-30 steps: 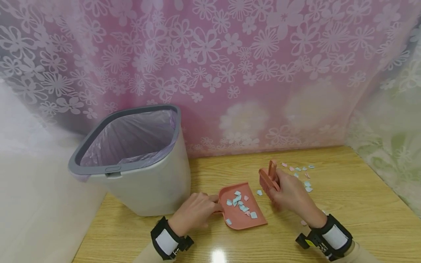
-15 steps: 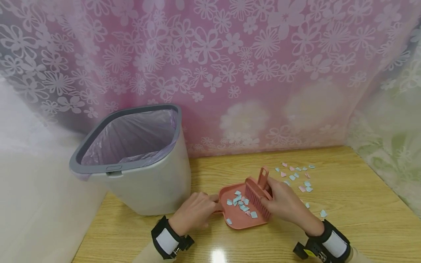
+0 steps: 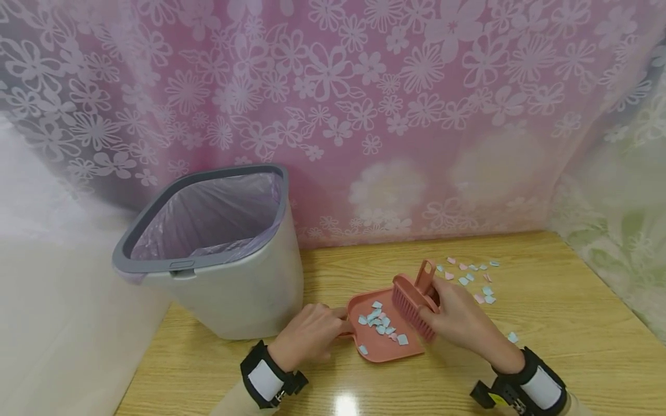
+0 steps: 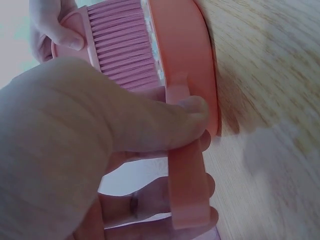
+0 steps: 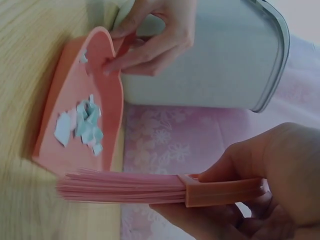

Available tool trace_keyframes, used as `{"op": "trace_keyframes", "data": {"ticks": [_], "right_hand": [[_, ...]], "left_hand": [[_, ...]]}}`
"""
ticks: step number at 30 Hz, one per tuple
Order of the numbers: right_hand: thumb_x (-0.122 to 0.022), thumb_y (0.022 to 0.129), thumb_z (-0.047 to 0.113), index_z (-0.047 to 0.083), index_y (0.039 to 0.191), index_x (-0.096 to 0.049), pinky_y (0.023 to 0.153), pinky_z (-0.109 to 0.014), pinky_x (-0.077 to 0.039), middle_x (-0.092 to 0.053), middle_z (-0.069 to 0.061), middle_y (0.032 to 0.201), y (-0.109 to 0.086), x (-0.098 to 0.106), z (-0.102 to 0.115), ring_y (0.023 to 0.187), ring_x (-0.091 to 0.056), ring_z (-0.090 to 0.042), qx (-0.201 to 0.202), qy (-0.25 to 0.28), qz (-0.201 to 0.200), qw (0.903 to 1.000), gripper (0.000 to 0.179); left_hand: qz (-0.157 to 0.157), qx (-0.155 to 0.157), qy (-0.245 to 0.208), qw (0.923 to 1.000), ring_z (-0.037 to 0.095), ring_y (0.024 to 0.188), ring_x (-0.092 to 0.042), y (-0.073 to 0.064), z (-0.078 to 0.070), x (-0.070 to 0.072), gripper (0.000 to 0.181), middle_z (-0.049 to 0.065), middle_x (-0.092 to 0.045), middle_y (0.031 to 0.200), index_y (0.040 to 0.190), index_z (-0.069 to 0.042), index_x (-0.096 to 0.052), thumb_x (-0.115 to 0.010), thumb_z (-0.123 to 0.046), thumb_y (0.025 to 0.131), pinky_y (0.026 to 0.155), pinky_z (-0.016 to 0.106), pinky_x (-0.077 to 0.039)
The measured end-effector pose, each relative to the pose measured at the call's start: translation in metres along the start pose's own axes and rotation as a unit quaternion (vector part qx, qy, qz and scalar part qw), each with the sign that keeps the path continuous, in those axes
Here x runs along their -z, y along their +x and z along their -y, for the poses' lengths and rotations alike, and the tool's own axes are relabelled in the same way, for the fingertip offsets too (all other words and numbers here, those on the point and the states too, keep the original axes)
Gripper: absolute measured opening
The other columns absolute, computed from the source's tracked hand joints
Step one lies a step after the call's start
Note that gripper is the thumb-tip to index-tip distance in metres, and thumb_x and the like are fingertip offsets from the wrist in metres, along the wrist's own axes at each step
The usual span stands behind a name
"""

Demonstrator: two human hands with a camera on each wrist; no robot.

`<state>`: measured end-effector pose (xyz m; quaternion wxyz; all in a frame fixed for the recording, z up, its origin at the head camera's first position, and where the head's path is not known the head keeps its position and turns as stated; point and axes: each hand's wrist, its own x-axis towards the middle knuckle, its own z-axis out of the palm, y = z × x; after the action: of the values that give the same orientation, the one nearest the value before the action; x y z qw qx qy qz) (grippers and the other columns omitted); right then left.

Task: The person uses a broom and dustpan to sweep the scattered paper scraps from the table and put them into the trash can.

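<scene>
My left hand (image 3: 312,335) grips the handle of a coral dustpan (image 3: 366,349) that lies on the table. In the left wrist view the thumb presses on top of the dustpan handle (image 4: 187,185) and fingers curl beneath it. Light blue and pink paper scraps (image 3: 380,329) lie together in the pan. My right hand (image 3: 463,315) holds a small coral brush (image 3: 416,300) by its back. The brush stands at the pan's open front edge, bristles (image 5: 120,187) downward. Its bristle tips are near the lip; the head view does not show whether they touch it.
A grey-rimmed bin (image 3: 260,289) with a purple liner bag stands left of the dustpan. More paper scraps (image 3: 486,292) are scattered on the wooden table (image 3: 562,323) to the right of the brush. A pink flowered curtain (image 3: 364,144) hangs behind.
The brush moved left over the pan's front edge, bringing more scraps close to or into the pan, then drew back slightly right. The left hand and dustpan stayed in place.
</scene>
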<state>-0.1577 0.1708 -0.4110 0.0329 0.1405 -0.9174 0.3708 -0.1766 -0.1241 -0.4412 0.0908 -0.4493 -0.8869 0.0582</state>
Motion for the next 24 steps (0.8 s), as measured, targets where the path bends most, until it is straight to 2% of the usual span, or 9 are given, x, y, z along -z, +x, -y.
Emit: {"op": "trace_keyframes", "data": {"ticks": [4,10,14,19,21,24], "right_hand": [[-0.066,0.085,0.002,0.000,0.109,-0.058,0.046,-0.023,-0.043,-0.062,-0.004,0.076,-0.006,0.010,-0.004,0.055,-0.053,-0.009,-0.012,-0.003,-0.006,0.9999,0.026],[-0.064,0.087,0.003,-0.001,0.111,-0.057,0.044,-0.025,-0.048,-0.065,-0.006,0.079,-0.018,0.022,-0.023,0.052,-0.056,-0.008,-0.034,-0.001,-0.006,0.9994,0.026],[-0.065,0.087,0.001,-0.001,0.106,-0.056,0.044,-0.025,-0.047,-0.063,-0.007,0.079,-0.022,0.031,-0.033,0.052,-0.054,-0.007,-0.029,-0.018,-0.028,0.9990,0.022],[-0.065,0.086,0.002,-0.002,0.106,-0.056,0.045,-0.025,-0.050,-0.064,-0.008,0.079,-0.022,0.036,-0.035,0.054,-0.057,-0.007,-0.019,-0.027,-0.041,0.9986,0.022],[-0.065,0.086,0.002,-0.002,0.106,-0.056,0.044,-0.025,-0.050,-0.064,-0.008,0.078,-0.023,0.036,-0.035,0.053,-0.058,-0.007,-0.021,-0.026,-0.038,0.9987,0.022],[-0.066,0.086,0.002,-0.002,0.106,-0.057,0.044,-0.025,-0.051,-0.065,-0.008,0.079,-0.024,0.036,-0.035,0.054,-0.059,-0.007,-0.024,-0.022,-0.035,0.9989,0.023]], "left_hand": [[0.006,0.005,-0.004,1.0000,0.010,0.053,-0.048,0.001,0.000,0.001,0.046,-0.011,-0.067,0.089,0.102,-0.037,-0.074,-0.085,-0.011,0.065,0.043,0.024,-0.032],[0.008,0.006,-0.008,0.9999,0.008,0.052,-0.046,0.001,-0.001,0.002,0.044,-0.012,-0.066,0.088,0.102,-0.037,-0.075,-0.083,-0.011,0.067,0.043,0.023,-0.031],[0.012,0.010,-0.014,0.9998,0.008,0.053,-0.046,0.001,0.000,0.002,0.044,-0.012,-0.065,0.088,0.100,-0.036,-0.075,-0.083,-0.010,0.066,0.044,0.024,-0.032],[0.018,0.013,-0.021,0.9995,0.009,0.056,-0.049,0.001,0.001,0.002,0.045,-0.012,-0.064,0.087,0.101,-0.035,-0.074,-0.085,-0.011,0.065,0.046,0.024,-0.033],[0.018,0.011,-0.027,0.9994,0.009,0.057,-0.049,0.001,0.001,0.002,0.043,-0.011,-0.063,0.086,0.102,-0.035,-0.074,-0.084,-0.011,0.068,0.047,0.024,-0.033],[0.018,0.012,-0.045,0.9988,0.010,0.061,-0.051,0.001,0.000,0.001,0.034,-0.010,-0.064,0.086,0.105,-0.034,-0.074,-0.082,-0.014,0.078,0.049,0.023,-0.036]]}}
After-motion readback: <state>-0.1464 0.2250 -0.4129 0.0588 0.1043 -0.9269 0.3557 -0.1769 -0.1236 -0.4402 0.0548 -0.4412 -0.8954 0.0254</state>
